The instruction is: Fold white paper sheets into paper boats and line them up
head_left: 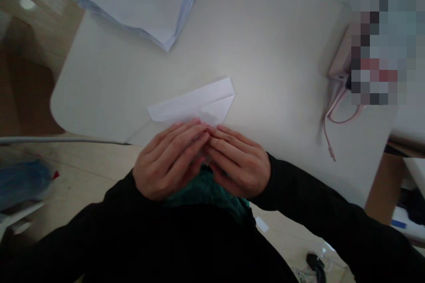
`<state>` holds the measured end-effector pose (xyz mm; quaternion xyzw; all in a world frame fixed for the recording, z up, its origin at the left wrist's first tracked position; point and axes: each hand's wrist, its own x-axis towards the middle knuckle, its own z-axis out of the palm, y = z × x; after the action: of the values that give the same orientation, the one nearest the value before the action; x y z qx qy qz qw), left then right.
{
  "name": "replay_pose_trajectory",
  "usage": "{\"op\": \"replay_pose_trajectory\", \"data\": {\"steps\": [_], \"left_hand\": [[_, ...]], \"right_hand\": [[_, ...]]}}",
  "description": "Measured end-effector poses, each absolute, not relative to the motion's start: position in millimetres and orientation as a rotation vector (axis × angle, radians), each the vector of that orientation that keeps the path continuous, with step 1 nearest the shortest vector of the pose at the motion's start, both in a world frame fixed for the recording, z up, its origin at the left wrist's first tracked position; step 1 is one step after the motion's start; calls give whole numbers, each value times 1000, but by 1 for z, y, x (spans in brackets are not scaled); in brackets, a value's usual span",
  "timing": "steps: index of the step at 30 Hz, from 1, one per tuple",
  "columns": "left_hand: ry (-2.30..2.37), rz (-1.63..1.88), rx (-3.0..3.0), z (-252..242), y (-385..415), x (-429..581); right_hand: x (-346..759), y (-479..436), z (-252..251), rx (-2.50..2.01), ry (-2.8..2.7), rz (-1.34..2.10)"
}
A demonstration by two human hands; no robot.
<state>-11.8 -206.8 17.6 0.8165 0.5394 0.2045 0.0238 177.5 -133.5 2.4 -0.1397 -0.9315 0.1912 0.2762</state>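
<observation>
**Folded white paper (192, 105): hand position**

1. Location: the folded white paper lies flat on a white table (99, 93), near the table's edge closest to the person, its pointed end covered by the fingers.
2. Left hand (169, 159): half-closed, fingers curved, fingertips on the near end of the paper.
3. Right hand (239, 161): half-closed in the same way, fingertips touching those of the left hand.
4. Grip: whether either hand is gripping the paper cannot be determined from this view.
5. Surroundings: a large white sheet (142, 0) with blue-tinted edges lies at the table's far side. A pink charger (338, 68) and pink cable (327, 130) lie to the right.
6. Markings: the pixelated patch (378, 46) beside the charger is unreadable.
</observation>
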Motion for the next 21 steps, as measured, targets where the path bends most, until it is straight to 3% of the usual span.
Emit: {"op": "replay_pose_trajectory", "data": {"steps": [11, 21], "left_hand": [[1630, 752, 2517, -4, -203, -9], [1466, 634, 2807, -11, -203, -31]], "right_hand": [[176, -135, 5, -382, -2507, 532], [174, -139, 2, -434, -2476, 550]]}}
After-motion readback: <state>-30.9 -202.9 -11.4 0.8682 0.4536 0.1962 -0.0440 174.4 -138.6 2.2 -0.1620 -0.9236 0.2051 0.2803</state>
